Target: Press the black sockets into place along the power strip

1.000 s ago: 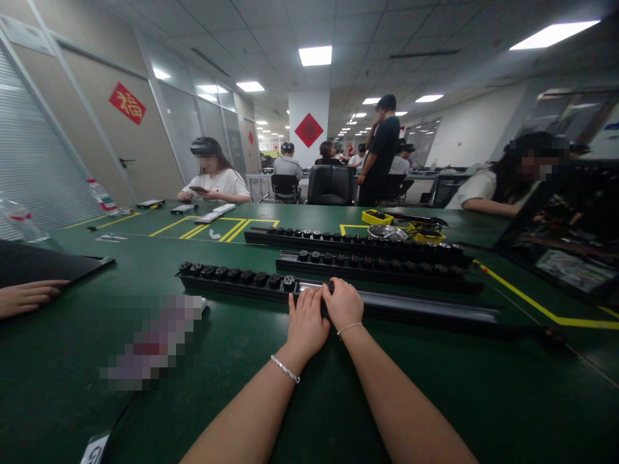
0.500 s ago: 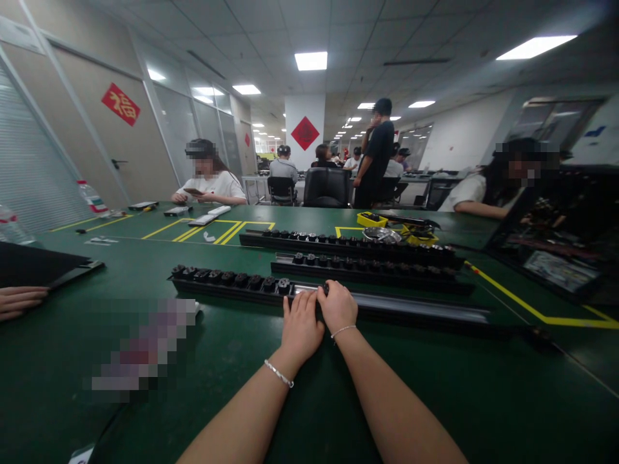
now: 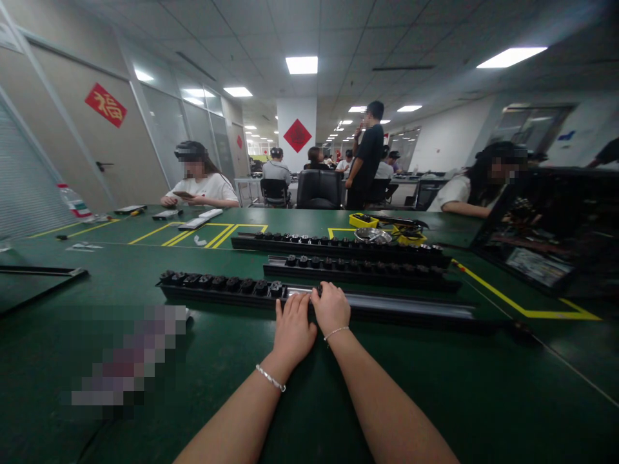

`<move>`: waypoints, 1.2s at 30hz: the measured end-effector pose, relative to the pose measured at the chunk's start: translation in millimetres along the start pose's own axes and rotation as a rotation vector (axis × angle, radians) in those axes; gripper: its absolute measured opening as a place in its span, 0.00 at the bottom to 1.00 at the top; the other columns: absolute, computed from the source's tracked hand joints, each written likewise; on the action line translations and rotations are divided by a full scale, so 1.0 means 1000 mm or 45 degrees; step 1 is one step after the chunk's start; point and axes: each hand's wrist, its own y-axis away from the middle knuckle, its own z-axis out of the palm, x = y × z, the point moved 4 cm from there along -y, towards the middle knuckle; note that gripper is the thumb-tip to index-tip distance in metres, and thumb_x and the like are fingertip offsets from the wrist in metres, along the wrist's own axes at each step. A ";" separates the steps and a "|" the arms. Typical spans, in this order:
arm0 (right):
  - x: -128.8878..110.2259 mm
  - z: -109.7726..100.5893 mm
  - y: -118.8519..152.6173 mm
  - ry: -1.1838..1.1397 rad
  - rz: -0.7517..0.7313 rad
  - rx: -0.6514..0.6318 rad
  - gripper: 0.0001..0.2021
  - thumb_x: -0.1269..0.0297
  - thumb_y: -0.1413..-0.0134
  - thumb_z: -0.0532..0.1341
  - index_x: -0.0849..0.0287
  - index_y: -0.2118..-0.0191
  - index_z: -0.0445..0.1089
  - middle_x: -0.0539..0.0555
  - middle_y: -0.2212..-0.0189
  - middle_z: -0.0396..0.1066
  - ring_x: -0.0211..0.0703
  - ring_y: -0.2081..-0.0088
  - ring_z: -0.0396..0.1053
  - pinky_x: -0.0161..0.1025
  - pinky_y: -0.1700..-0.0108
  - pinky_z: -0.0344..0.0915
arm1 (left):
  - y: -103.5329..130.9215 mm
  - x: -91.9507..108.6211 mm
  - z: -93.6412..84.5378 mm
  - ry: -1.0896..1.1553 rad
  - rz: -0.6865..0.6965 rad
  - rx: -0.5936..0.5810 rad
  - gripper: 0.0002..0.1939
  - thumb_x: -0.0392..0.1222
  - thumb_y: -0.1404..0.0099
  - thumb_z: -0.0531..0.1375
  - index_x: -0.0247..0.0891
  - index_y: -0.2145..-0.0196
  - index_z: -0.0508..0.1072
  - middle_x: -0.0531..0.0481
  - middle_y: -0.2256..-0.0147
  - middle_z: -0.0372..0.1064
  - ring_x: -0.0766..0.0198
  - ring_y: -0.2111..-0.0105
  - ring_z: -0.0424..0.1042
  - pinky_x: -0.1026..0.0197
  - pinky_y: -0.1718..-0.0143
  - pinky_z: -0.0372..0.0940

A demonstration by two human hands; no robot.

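- Fingers of the left hand [image 3: 291, 330] lie stretched and close together, tips resting on the near edge of the nearest rail [image 3: 387, 308], just right of its last black socket [image 3: 276, 288]; nothing is gripped.
- Fingers of the right hand [image 3: 331, 305] curl down onto the same rail beside the left hand, the two hands touching; a small dark piece [image 3: 320, 291] shows at the fingertips, but whether they pinch it cannot be told.
- Each wrist carries one thin bracelet.
- Three long black rails lie side by side across the green table [image 3: 290, 399]: the nearest rail, the middle rail [image 3: 358, 269] and the far rail [image 3: 333, 247].
- The nearest rail holds about nine sockets, all on its left part; its right part is a bare metal channel running towards the table's right side.
- The middle and far rails are filled along most of their length; exact counts cannot be read.
- Behind the far rail sit a yellow tray [image 3: 363, 220] and a metal bowl [image 3: 373, 235].
- Yellow tape lines [image 3: 522, 298] mark the table to the right; bare green surface lies between the forearms and the near edge.
- Other people sit at the table's far side.
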 end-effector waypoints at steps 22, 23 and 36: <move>0.014 -0.014 0.003 0.014 0.099 0.104 0.10 0.58 0.50 0.56 0.60 0.66 0.65 0.58 0.68 0.71 0.48 0.60 0.66 0.43 0.51 0.52 | 0.000 -0.002 0.002 -0.014 0.032 0.020 0.31 0.34 0.46 0.52 0.39 0.43 0.56 0.45 0.43 0.59 0.54 0.40 0.51 0.39 0.39 0.36; 0.015 -0.015 0.003 0.019 0.104 0.113 0.10 0.58 0.50 0.56 0.60 0.67 0.65 0.58 0.68 0.71 0.48 0.60 0.66 0.43 0.51 0.52 | 0.000 -0.002 0.002 -0.016 0.034 0.018 0.31 0.34 0.46 0.52 0.39 0.43 0.56 0.44 0.43 0.59 0.54 0.40 0.51 0.39 0.39 0.36; 0.017 -0.013 0.003 0.050 0.142 0.136 0.10 0.58 0.52 0.57 0.61 0.68 0.65 0.58 0.68 0.70 0.47 0.60 0.66 0.41 0.53 0.54 | 0.000 -0.003 0.002 -0.009 0.025 0.013 0.30 0.35 0.46 0.52 0.38 0.43 0.57 0.46 0.43 0.59 0.56 0.40 0.51 0.40 0.38 0.35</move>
